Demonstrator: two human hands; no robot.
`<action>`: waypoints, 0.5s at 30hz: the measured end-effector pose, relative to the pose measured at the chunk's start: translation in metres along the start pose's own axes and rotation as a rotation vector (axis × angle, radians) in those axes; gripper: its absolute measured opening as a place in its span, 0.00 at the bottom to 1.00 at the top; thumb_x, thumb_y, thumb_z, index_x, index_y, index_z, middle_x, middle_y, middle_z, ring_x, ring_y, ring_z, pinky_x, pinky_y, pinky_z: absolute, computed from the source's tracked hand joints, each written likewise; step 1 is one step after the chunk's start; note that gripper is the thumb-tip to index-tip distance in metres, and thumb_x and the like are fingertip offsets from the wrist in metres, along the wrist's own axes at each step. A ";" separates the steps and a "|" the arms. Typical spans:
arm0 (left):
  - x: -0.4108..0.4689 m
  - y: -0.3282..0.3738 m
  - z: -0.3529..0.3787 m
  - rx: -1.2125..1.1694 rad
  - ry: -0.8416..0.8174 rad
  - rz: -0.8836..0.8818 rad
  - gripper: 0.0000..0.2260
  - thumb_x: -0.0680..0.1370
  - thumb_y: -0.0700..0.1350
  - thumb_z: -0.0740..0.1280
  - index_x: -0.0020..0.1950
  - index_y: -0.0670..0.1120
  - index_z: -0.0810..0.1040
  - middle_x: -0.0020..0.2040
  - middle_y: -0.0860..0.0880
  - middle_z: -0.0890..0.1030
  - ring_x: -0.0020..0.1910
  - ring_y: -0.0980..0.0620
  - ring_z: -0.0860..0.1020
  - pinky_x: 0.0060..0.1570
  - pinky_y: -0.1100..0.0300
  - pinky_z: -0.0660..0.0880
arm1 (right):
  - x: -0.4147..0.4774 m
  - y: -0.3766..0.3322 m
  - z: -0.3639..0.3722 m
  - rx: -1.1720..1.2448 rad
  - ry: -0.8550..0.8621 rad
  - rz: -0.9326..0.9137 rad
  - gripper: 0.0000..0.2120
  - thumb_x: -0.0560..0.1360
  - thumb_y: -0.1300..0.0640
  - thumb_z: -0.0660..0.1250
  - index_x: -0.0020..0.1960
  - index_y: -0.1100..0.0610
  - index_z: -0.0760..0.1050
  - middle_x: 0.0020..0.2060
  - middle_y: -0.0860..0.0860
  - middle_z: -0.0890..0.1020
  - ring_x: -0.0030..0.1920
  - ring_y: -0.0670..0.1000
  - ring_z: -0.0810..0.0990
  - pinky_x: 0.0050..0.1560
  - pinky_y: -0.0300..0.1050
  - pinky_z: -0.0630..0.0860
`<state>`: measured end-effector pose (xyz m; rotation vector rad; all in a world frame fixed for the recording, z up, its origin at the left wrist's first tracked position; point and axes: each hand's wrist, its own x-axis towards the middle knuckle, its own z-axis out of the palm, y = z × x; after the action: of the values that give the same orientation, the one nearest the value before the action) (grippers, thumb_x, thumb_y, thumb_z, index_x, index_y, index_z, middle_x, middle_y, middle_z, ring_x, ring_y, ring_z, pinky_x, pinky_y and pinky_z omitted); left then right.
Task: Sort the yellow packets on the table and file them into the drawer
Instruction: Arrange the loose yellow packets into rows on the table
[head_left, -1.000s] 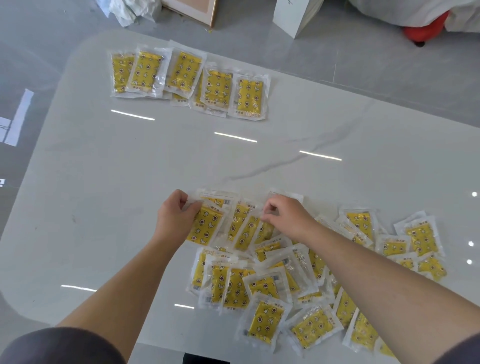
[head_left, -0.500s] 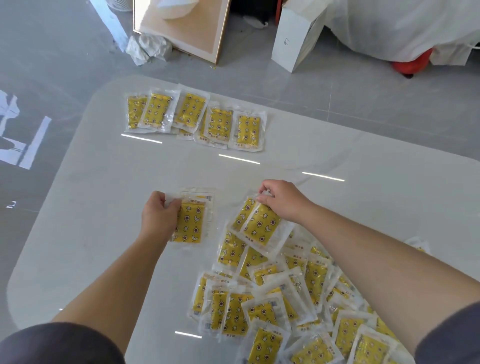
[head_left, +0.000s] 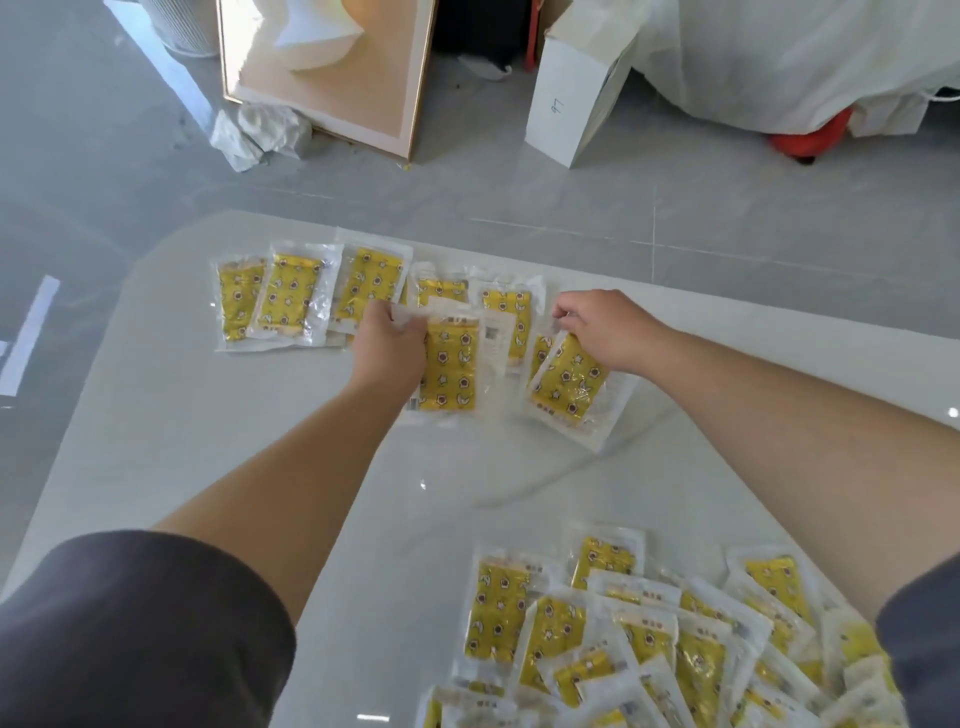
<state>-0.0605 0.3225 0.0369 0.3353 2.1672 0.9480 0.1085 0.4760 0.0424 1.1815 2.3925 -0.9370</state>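
Holding: left grip clamped on left packet; right grip pinching right packet. Judged light, limp, slick; take by sealed edge.

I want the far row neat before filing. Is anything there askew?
Yes. The yellow star-printed packet in clear plastic pinched by the right hand is tilted, unlike the roughly upright packets of the far row. The left hand grips a second yellow packet, which sits straight.

A handwritten mark, perhaps "97", stands on the white box on the floor; print on the yellow packets is too small to read.
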 end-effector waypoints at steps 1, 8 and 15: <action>0.010 0.007 0.005 0.011 0.006 0.005 0.12 0.82 0.47 0.59 0.63 0.42 0.68 0.45 0.49 0.73 0.36 0.55 0.70 0.31 0.60 0.67 | 0.012 0.000 -0.004 -0.039 0.009 -0.010 0.09 0.82 0.58 0.57 0.48 0.52 0.74 0.37 0.45 0.73 0.41 0.53 0.73 0.38 0.44 0.67; 0.043 0.025 0.032 0.184 0.022 0.031 0.14 0.83 0.45 0.54 0.68 0.44 0.64 0.50 0.48 0.74 0.43 0.49 0.75 0.37 0.54 0.75 | 0.051 -0.011 -0.008 -0.422 0.061 -0.033 0.20 0.72 0.70 0.56 0.60 0.55 0.74 0.49 0.56 0.77 0.43 0.56 0.71 0.40 0.45 0.63; 0.056 0.026 0.020 0.221 0.073 0.162 0.09 0.82 0.43 0.56 0.61 0.42 0.67 0.42 0.50 0.71 0.37 0.52 0.71 0.31 0.56 0.70 | 0.039 0.004 -0.009 -0.678 0.162 -0.215 0.20 0.74 0.71 0.60 0.63 0.57 0.69 0.42 0.53 0.74 0.43 0.55 0.67 0.44 0.46 0.64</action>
<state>-0.0861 0.3785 0.0173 0.5986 2.3454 0.8184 0.0878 0.5063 0.0265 0.7675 2.6675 -0.0354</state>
